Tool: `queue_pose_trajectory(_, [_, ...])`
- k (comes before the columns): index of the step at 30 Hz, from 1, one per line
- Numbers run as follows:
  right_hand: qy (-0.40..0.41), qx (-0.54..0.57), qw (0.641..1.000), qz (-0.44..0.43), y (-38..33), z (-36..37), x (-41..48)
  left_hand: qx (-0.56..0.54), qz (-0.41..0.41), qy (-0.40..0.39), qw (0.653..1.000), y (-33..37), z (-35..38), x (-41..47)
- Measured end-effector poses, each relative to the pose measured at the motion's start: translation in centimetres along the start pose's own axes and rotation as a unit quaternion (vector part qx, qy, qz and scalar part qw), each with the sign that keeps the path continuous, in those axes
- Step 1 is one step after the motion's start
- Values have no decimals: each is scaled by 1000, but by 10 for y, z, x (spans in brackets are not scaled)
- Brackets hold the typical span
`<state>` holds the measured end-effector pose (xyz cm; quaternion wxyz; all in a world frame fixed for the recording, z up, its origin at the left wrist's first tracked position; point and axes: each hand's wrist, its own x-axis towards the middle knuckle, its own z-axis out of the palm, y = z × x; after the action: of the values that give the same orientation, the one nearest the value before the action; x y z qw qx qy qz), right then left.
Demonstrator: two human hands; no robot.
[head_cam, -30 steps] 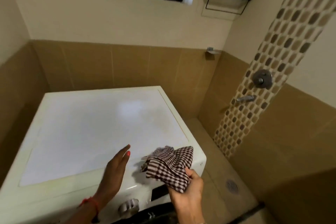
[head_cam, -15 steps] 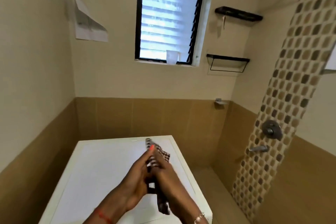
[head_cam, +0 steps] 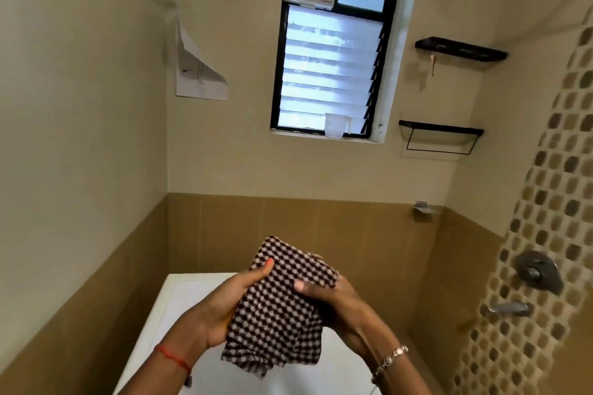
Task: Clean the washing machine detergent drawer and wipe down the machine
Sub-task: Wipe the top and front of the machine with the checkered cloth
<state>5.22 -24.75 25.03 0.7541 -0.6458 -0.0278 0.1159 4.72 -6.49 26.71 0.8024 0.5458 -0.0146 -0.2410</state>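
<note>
I hold a brown-and-white checked cloth (head_cam: 279, 308) up in front of me with both hands, above the white washing machine (head_cam: 179, 305). My left hand (head_cam: 221, 308) grips its left edge, thumb across the front. My right hand (head_cam: 337, 301) grips the right edge, thumb pressed on the fabric. The cloth hangs folded between them. Only the machine's flat top shows; its front and the detergent drawer are out of view.
Tiled walls close in behind and to the left of the machine. A shower valve (head_cam: 536, 272) and spout (head_cam: 510, 308) sit on the mosaic strip at right. Above are a louvred window (head_cam: 327, 74) with a cup on its sill and two black shelves (head_cam: 449, 135).
My view has tilted upward, off the machine's front. My left hand left the machine top and joined the right on the cloth, which is raised and spread between both hands.
</note>
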Motion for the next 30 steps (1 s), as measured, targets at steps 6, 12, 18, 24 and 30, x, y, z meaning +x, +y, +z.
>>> queue_pose_trajectory(6, [44,52,997,-38,-2,3,38,64,64,81,993,12,-20,44])
queue_pose_trajectory(12, [71,21,995,-72,-8,10,66,124,115,138,976,20,-26,67])
queue_pose_trajectory(18, [127,-83,975,-165,-8,31,91,133,84,150,976,22,-27,85])
queue_pose_trajectory(24, [35,-165,974,-153,-6,49,99,-53,80,122,988,36,-35,103])
queue_pose_trajectory(30, [97,-79,985,-121,-4,49,117,-31,97,34,994,37,-35,103])
